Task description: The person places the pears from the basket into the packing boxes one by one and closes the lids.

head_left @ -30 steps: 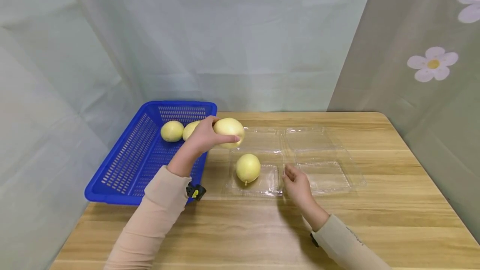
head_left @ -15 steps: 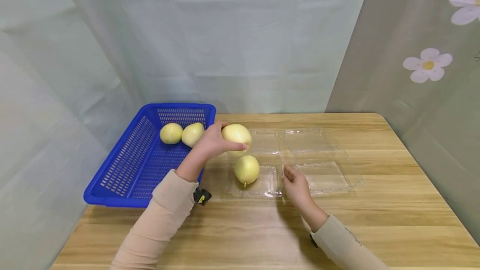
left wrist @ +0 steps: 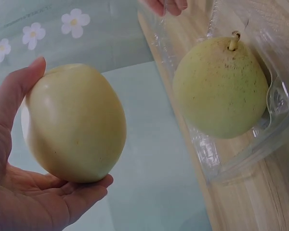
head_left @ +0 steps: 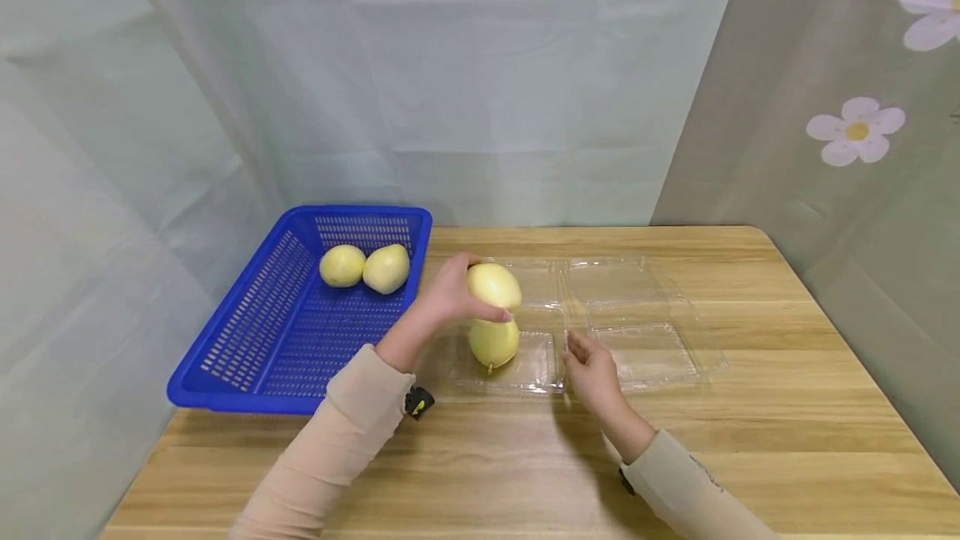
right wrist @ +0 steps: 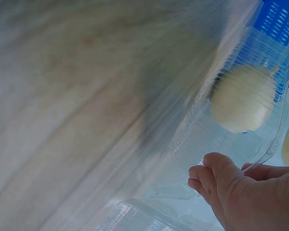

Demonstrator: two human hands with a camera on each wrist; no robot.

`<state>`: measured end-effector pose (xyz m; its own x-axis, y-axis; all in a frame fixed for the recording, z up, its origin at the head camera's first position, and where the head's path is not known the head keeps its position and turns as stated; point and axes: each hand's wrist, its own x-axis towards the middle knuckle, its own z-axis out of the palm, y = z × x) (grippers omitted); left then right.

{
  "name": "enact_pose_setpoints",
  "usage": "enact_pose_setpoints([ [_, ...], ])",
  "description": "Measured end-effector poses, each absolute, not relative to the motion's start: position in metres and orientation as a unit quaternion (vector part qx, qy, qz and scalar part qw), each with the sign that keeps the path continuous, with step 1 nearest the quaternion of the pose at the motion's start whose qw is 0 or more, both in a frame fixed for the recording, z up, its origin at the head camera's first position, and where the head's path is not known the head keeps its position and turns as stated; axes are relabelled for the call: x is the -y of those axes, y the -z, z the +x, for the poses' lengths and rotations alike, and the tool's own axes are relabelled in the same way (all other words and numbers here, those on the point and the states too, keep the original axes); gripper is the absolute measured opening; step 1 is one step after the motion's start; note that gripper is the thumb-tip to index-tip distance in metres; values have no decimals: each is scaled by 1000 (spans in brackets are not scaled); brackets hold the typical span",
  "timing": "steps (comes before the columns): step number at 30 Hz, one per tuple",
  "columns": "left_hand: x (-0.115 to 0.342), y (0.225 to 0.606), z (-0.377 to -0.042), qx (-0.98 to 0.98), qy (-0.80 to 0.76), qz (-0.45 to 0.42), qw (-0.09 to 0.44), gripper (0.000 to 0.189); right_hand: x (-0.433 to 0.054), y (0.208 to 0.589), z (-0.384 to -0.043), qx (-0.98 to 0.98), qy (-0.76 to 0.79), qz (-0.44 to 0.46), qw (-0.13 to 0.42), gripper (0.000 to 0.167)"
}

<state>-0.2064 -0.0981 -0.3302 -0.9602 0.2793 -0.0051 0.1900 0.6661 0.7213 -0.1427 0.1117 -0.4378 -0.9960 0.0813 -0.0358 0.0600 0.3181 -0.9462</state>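
My left hand [head_left: 453, 294] grips a pale yellow pear [head_left: 495, 283], thumb on one side and fingers beneath in the left wrist view. It is held in the air and partly overlaps a second pear [head_left: 493, 348] in the head view. That second pear, its stem [left wrist: 233, 42] showing, lies in the left part of a clear plastic clamshell box [head_left: 538, 363]. At the box's right rim, my right hand [head_left: 592, 369] pinches the edge between thumb and fingers [right wrist: 216, 166].
A blue slotted basket [head_left: 300, 373] stands at the left with two pears [head_left: 386, 269] side by side near its back. Another clear clamshell box [head_left: 645, 348] lies open on the right of the wooden table [head_left: 765, 440]. Curtains hang behind.
My left hand has carried its pear rightward and down, away from the basket to over the left box. The right hand has stayed at the box's rim.
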Motion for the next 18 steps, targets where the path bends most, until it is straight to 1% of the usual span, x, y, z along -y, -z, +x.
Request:
enact_pose_setpoints([
  [6, 91, 338, -206, -909, -380, 149, 79, 97, -112, 440, -145, 813, -581, -40, 13, 44],
  [18, 78, 352, -207, -911, -356, 189, 90, 95, -112, 438, -143, 814, -579, -43, 8, 44],
])
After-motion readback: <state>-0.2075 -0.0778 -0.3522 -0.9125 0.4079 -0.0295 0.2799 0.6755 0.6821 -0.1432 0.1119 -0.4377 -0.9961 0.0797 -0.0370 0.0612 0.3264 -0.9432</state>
